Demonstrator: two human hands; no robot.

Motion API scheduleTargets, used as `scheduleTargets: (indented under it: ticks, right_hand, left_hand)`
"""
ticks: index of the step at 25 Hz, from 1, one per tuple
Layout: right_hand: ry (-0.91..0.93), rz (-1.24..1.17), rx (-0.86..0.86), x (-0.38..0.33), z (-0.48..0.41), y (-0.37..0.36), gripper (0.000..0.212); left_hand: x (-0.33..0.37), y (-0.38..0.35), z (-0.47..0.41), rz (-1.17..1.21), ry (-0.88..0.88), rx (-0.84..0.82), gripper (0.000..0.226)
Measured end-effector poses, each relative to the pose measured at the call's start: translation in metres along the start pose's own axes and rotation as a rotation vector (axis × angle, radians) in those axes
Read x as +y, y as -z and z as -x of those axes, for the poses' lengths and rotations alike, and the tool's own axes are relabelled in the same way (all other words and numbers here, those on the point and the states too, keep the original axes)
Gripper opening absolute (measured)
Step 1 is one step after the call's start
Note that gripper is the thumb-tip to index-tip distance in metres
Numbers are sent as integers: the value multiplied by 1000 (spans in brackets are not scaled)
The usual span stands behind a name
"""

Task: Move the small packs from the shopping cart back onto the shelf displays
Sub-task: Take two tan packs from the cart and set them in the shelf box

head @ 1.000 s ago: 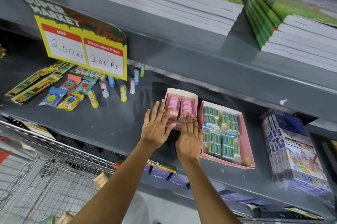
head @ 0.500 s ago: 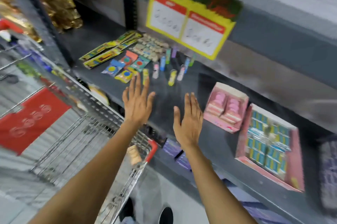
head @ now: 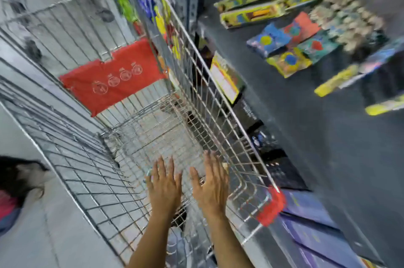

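The wire shopping cart (head: 91,171) fills the left and middle of the blurred view. My left hand (head: 165,187) and my right hand (head: 211,184) hang side by side inside its near end, palms down, fingers spread, nothing in them. A small pale pack (head: 225,166) peeks out past my right fingertips against the cart's right wall; little of it shows. On the dark grey shelf (head: 317,136) to the right lie colourful small packs (head: 290,42) and long yellow-green packs (head: 258,9).
A red flap (head: 111,77) hangs on the cart's far wall. The cart's red handle corner (head: 271,206) sits by the shelf edge. A yellow price card (head: 225,80) hangs below the shelf. Purple boxes (head: 310,208) sit on a lower shelf. A person's dark clothing (head: 17,178) is at left.
Both hands left the pink box on the shelf, swung left and came down into the cart. The view turned left and down from the shelf to the cart.
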State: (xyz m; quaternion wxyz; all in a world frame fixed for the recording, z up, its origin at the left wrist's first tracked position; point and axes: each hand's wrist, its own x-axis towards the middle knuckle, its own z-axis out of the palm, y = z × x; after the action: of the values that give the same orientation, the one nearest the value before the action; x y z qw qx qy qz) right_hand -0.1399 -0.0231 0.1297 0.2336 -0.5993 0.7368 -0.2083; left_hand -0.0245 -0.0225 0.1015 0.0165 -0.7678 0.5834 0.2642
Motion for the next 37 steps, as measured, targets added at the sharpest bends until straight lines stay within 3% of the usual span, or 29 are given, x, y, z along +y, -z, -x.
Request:
scheduleTargets:
  ticks: [4,9,14,23,30,37]
  right_hand:
    - [-256,133,-55,58,-3,-65,55]
    - [-453,286,-54,85,-8,-99,52]
    - [-218,314,-153,72,0,-105,49]
    - [-263,273,-167,72,-5,-95,62]
    - [-319,224,-61,50,-15,-58,57]
    - [-216,79,71,-26,-7,35,52]
  left_hand:
    - [-23,-80,-1,-62,84,-180,59]
    - [-25,-116,-13,2,-22,-63,62]
    - [-13,-105,-61,3,-279,-118,60]
    - [-11,-95,-58,136,-143,-113,63]
    - [5,-70,-42,314,-123,52,58]
    - [37,40,-7,472,-222,285,57]
